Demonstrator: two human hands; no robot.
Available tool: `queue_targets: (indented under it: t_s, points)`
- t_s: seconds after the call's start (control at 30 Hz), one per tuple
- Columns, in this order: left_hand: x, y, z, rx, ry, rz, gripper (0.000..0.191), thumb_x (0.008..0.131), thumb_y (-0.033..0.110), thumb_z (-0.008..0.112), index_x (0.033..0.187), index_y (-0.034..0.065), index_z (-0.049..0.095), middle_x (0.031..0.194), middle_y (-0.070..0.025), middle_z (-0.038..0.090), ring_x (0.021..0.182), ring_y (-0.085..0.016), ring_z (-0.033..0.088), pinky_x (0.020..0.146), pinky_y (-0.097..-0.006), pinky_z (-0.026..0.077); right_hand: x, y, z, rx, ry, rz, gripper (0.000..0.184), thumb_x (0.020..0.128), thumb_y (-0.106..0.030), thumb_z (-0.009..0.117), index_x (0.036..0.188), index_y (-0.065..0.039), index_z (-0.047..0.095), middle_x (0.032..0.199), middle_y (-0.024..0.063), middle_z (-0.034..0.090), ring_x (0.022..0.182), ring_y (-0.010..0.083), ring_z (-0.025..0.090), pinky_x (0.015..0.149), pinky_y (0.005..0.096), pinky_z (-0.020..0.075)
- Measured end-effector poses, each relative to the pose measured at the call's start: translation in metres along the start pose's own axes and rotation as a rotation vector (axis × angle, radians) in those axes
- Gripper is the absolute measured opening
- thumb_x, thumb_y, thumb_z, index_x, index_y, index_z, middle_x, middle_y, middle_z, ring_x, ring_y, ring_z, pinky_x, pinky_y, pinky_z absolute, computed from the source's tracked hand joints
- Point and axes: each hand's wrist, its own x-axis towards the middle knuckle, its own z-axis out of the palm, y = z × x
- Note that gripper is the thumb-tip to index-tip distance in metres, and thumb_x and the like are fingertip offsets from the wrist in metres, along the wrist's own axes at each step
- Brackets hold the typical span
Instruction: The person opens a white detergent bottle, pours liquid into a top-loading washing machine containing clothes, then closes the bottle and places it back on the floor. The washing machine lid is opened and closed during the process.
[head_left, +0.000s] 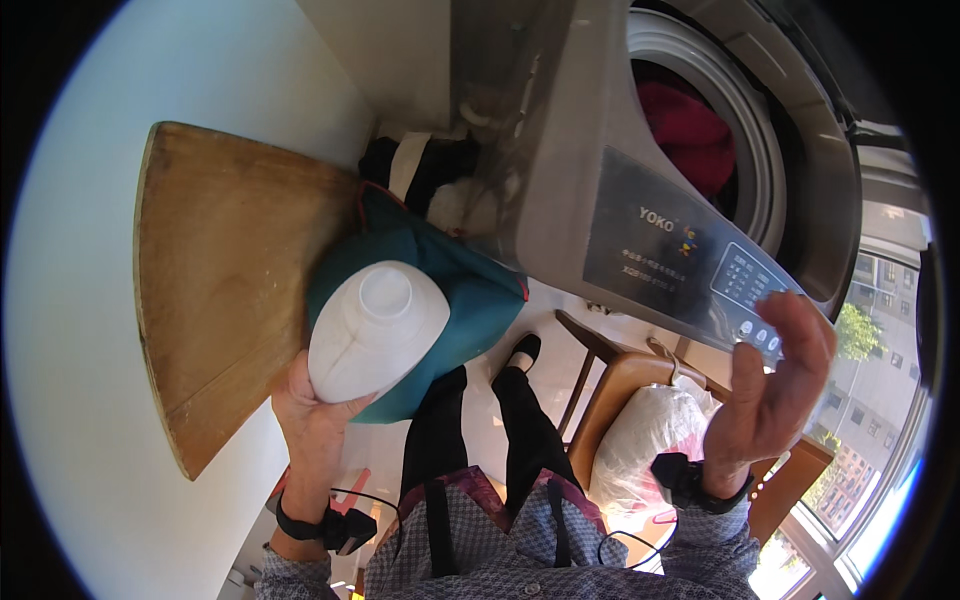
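My left hand (315, 409) grips a large white plastic bottle (367, 341) from its lower side, with its round white cap (385, 292) facing up at me. Over at the front corner of a grey top-loading washing machine (570, 150), my right hand (780, 397) is empty, its thumb and bent fingers apart. Its fingertips are close to the buttons on the control panel (660, 232); whether they touch cannot be told. The machine's lid is up, and dark red cloth (686, 139) lies in the drum (765, 172).
Behind the bottle, teal fabric with red edging (480, 292) sits beside a brown wooden board (232, 262) at the wall. A brown chair (619, 390) holds a stuffed plastic bag (652, 427). Windows (885, 330) line the right side. My dark-trousered legs (525, 420) are below.
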Motion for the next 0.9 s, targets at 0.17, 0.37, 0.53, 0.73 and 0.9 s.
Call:
queue_targets:
  t_s: [0.17, 0.37, 0.53, 0.73, 0.9]
  points:
    - [0.046, 0.009, 0.001, -0.172, 0.111, 0.051, 0.047, 0.071, -0.002, 0.084, 0.115, -0.0002, 0.068, 0.107, -0.0078, 0.073, 0.097, -0.015, 0.067, 0.089, -0.0308, 0.053, 0.004, 0.055, -0.004, -0.426, 0.017, 0.084, 0.060, 0.099, -0.057, 0.048, 0.139, -0.014, 0.055, 0.141, 0.0138, 0.053, 0.136, 0.0324, 0.046, 0.114, 0.0503, 0.0346]
    - [0.120, 0.007, 0.035, -0.366, 0.144, 0.194, 0.044, 0.071, -0.006, 0.082, 0.112, -0.0012, 0.069, 0.107, -0.0081, 0.073, 0.096, -0.016, 0.066, 0.089, -0.0315, 0.052, -0.003, 0.081, 0.006, -0.486, -0.074, 0.097, 0.075, 0.099, -0.070, 0.030, 0.144, -0.015, 0.053, 0.146, 0.0142, 0.049, 0.139, 0.0325, 0.042, 0.115, 0.0504, 0.0312]
    - [0.181, -0.005, 0.068, -0.419, 0.089, 0.165, 0.041, 0.069, -0.008, 0.081, 0.108, -0.0026, 0.070, 0.102, -0.0090, 0.073, 0.093, -0.018, 0.067, 0.087, -0.0330, 0.052, -0.004, 0.078, 0.005, -0.413, -0.103, 0.147, 0.074, 0.099, -0.068, 0.033, 0.144, -0.013, 0.052, 0.143, 0.0115, 0.054, 0.134, 0.0280, 0.047, 0.114, 0.0420, 0.0340]
    - [0.244, -0.060, 0.122, -0.413, 0.060, 0.118, 0.040, 0.071, -0.010, 0.078, 0.109, -0.0047, 0.069, 0.102, -0.0108, 0.074, 0.090, -0.019, 0.068, 0.084, -0.0342, 0.054, -0.009, 0.082, 0.006, -0.318, -0.076, 0.294, 0.084, 0.092, -0.078, 0.032, 0.144, -0.015, 0.050, 0.143, 0.0127, 0.052, 0.135, 0.0278, 0.048, 0.115, 0.0475, 0.0348]
    - [0.288, -0.125, 0.168, -0.373, 0.074, 0.086, 0.033, 0.070, -0.009, 0.078, 0.102, -0.0040, 0.071, 0.097, -0.0100, 0.074, 0.086, -0.017, 0.067, 0.081, -0.0327, 0.053, -0.014, 0.088, 0.000, -0.249, -0.063, 0.348, 0.085, 0.093, -0.076, 0.027, 0.146, -0.013, 0.045, 0.149, 0.0127, 0.046, 0.139, 0.0292, 0.044, 0.115, 0.0493, 0.0377]
